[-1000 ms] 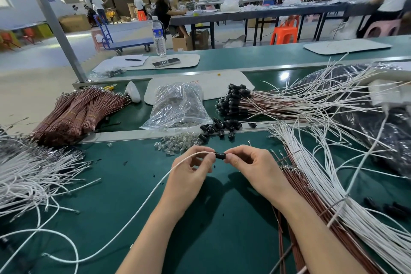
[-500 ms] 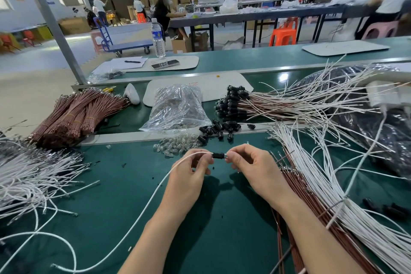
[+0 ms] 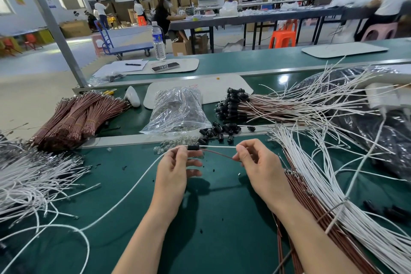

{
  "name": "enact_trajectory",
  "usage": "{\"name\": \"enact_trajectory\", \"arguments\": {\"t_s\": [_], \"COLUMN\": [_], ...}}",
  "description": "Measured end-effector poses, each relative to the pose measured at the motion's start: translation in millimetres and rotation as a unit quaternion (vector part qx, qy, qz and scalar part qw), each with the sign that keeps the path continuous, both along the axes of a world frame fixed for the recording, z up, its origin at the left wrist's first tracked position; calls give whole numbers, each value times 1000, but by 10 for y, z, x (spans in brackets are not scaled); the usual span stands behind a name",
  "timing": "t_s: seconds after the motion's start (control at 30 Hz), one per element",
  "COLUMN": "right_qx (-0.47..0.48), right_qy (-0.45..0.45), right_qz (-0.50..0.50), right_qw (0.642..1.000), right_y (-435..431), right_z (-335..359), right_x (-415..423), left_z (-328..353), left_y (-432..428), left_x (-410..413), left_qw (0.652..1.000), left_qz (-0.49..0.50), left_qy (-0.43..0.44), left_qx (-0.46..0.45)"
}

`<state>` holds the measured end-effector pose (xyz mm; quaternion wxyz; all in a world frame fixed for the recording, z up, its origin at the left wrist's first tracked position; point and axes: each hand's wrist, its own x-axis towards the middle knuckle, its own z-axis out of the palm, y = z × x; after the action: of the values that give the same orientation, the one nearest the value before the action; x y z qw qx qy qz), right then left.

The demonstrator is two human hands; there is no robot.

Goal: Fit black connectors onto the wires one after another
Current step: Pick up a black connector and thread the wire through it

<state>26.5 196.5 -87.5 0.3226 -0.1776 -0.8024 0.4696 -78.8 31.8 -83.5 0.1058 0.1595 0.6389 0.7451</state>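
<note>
A black connector (image 3: 193, 147) held just above the green bench (image 3: 222, 224).
The left hand (image 3: 175, 169) pinches this short tube-like piece; the right hand (image 3: 260, 162) pinches the white wire (image 3: 218, 146) and red wire (image 3: 219, 154) leaving it. Wire heaps (image 3: 322, 184) flank the bare stretch beneath.

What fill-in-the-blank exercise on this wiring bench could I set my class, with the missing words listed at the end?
1. The left hand holds a ____ connector that sits on a white wire.
2. The clear plastic bag lies to the ____ of the loose connectors.
3. The water bottle stands ____.

Missing words: black; left; upright.
</note>
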Motion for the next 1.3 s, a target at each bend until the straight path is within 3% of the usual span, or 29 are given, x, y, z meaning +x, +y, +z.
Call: {"name": "enact_trajectory", "arguments": {"t_s": [0.17,0.3,0.53,0.8,1.0,1.07,1.17,1.23,1.3], "right_qx": [-15,-123,-383,-511,-584,-558,-427,-385,-344], "right_qy": [41,110,242,300,338,331,274,219,109], "right_qz": [-72,-112,-109,-69,-9,-6,-11,101,208], "right_qw": [996,980,885,803,738,761,862,891,909], "right_y": [82,216,467,546,593,542,373,157,-93], "right_z": [73,159,337,350,329,360,452,487,468], "right_x": [54,124,360,429,464,425,352,308,245], "left_z": [20,43,52,85,116,121,131,146,172], "left_y": [-66,-106,-150,-164,-150,-154,-163,-161,-143], "left_x": [-78,-81,-135,-191,-178,-173,-172,-159,-141], "left_qw": [990,983,973,942,938,935,928,924,920], "left_qz": [27,43,68,116,113,112,114,109,102], "left_qy": [-93,-113,-144,-211,-231,-234,-243,-246,-251], "left_qx": [98,135,169,234,233,241,259,270,284]}}
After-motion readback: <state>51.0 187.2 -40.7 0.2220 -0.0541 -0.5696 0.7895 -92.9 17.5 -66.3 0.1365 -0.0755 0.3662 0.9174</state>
